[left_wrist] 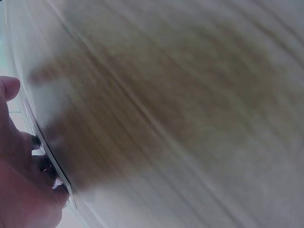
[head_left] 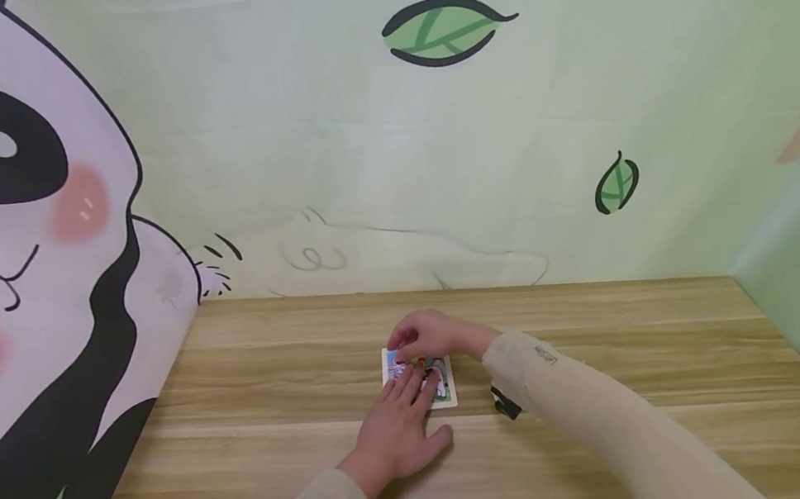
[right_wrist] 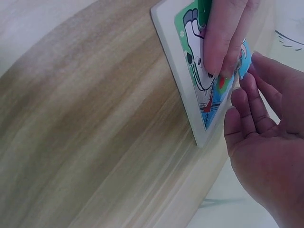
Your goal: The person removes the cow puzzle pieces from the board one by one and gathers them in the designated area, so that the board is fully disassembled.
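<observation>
A small picture puzzle (head_left: 451,400) with a white frame and a colourful cartoon print lies flat on the table. My left hand (head_left: 396,437) rests over its near part, fingers straight and slightly spread across the picture. At the far edge, my right hand (head_left: 435,335) bends over the board. In the right wrist view, its thumb and forefinger pinch a small blue puzzle piece (right_wrist: 245,59), tilted up at the picture's edge, while its other fingers curl loosely. The left fingers (right_wrist: 221,40) press right beside that piece and hide part of the print.
The wood-grain table (head_left: 262,466) reaches back to a pale green cloth backdrop (head_left: 325,125) printed with a panda (head_left: 93,129) and leaves. A black device (head_left: 506,403) shows under the right wrist.
</observation>
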Demonstrator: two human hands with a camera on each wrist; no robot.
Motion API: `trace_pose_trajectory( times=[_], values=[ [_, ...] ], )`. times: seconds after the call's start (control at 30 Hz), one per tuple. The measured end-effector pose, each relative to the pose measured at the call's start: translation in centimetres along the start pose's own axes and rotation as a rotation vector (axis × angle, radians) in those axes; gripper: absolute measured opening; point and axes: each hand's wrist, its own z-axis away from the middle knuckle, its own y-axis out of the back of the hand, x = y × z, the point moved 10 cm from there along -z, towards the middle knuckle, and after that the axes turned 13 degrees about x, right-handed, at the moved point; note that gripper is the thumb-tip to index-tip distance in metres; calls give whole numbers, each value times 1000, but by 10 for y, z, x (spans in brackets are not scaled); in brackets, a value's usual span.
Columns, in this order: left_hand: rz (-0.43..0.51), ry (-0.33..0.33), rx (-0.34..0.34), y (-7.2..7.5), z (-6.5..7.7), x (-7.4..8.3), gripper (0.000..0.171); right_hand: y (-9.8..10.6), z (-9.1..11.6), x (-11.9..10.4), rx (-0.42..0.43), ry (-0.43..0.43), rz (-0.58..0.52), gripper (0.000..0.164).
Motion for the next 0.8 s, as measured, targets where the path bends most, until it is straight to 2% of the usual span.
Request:
trace_pose_trajectory(
  times=[0.43,0.67,0.8],
  values=[
    [-15,-1,-3,-3,-1,2,80,7,1,3,49,-48,-98,7],
    [-3,2,4,-3,-1,-1,80,25,3,1,46,-14,-157,8],
    [1,-2,5,-2,-1,-2,80,39,6,4,46,-2,-119,7]
  ],
)
